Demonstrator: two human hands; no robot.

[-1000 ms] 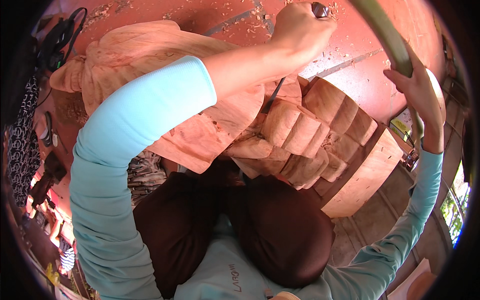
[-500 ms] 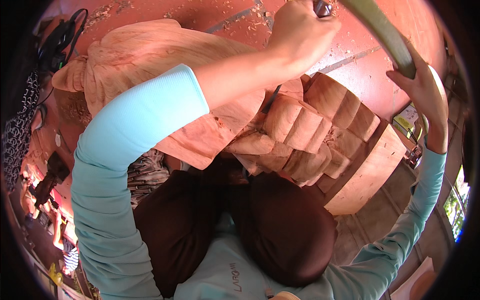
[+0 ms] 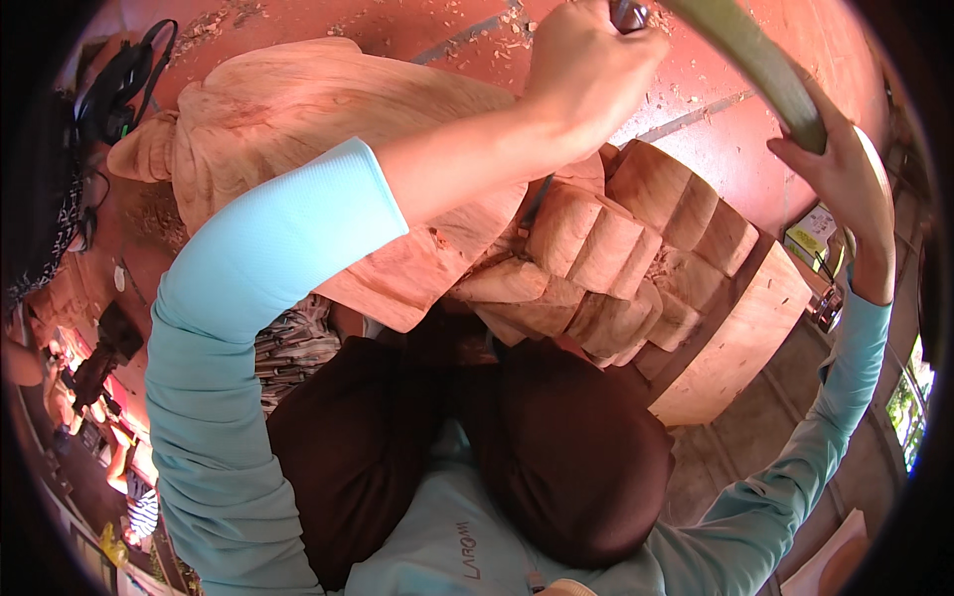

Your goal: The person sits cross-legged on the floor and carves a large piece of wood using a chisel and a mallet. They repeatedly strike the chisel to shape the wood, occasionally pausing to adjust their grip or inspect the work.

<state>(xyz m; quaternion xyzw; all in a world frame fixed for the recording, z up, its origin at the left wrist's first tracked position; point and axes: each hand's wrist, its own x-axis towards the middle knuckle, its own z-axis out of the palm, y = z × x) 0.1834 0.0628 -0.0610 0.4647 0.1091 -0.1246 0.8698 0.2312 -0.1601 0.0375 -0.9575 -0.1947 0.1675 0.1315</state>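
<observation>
My left hand is closed around a chisel, whose dark end sticks up out of the fist. The chisel's dark blade shows below my forearm, against the carved wooden block. My right hand grips a greenish wooden club, raised at the upper right. The club slants up to the left, and its far end runs out of the picture. Rounded, stepped lumps are cut into the block's right part, while its left part is broad and smooth.
Wood shavings lie on the red tiled floor. A black bag with a strap is at the upper left, near another person's dark patterned clothing. A green and white box stands beyond the block's right end.
My left hand has shifted very slightly left. The club and my right hand have hardly moved. At the left edge, the other person's clothing has changed position.
</observation>
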